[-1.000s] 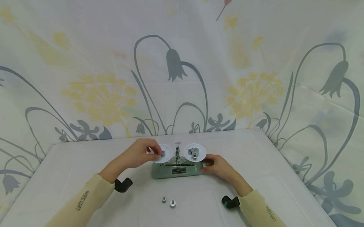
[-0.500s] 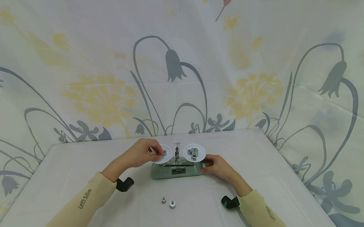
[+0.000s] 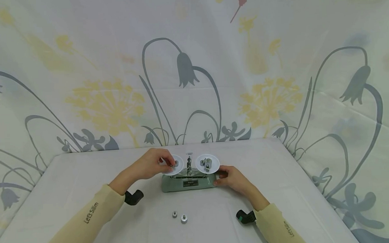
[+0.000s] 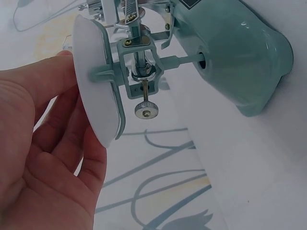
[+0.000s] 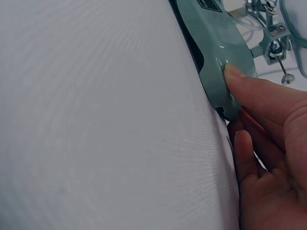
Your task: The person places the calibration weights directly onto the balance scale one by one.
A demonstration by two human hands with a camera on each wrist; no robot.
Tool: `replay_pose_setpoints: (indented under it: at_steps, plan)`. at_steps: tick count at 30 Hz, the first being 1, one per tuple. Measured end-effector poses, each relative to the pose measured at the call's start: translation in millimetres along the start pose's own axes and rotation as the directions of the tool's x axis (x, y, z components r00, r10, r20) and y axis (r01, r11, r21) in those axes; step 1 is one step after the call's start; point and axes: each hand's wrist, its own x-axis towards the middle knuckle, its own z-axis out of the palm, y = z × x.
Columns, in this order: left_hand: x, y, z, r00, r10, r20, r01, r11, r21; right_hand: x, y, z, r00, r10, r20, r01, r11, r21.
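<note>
- Pinching a small weight point(image 3: 174, 164) over the left pan point(image 3: 179, 164), the left hand point(image 3: 151, 166) curls its fingers round it.
- Right hand point(image 3: 232, 178) rests against the scale point(image 3: 188, 182) base's end, thumb pressed on it, fingers loosely bent, gripping nothing.
- Right pan point(image 3: 207, 163) holds several weights.
- Two spare weights point(image 3: 180, 216) lie on the table point(image 3: 86, 168), in front of the scale.

We count one grey-green metal balance scale point(image 3: 188, 182) with two round white plastic pans point(image 3: 207, 163). Two small silver cylindrical weights point(image 3: 184, 218) lie loose on the one white cloth-covered table point(image 3: 87, 182). The right-hand pan carries a cluster of silver weights too small for us to count, and the left-hand pan shows one. We see two hands point(image 3: 152, 166), two cream sleeves point(image 3: 82, 225) and two black wrist-worn cameras point(image 3: 133, 197).
</note>
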Motion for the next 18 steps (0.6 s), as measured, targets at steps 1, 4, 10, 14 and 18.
replay_pose_setpoints:
  at_steps: [1,4,10,14,18]
  plan:
    - [0.2,0.3,-0.1,1.0,-0.001,0.002,0.001,1.0,-0.001,-0.2,0.1,-0.2,1.0,-0.001,0.0,0.001,1.0,0.002]
    - [0.4,0.0,-0.4,1.0,-0.002,0.006,0.002,1.0,-0.004,-0.2,0.4,-0.6,1.0,-0.005,0.004,0.005,1.0,0.006]
    - [-0.9,-0.4,-1.4,1.0,-0.001,0.0,0.001,1.0,0.001,0.6,1.9,-0.4,1.0,-0.01,0.002,0.01,1.0,0.007]
    - [-3.2,-1.7,-3.3,1.0,0.007,-0.016,-0.007,1.0,-0.004,-0.4,-0.8,-0.4,1.0,-0.006,0.003,0.006,1.0,0.013]
    - [-6.8,-3.0,-6.3,0.999,0.007,-0.031,-0.008,1.0,-0.001,-0.5,-0.9,0.3,1.0,-0.003,-0.001,0.003,1.0,0.001]
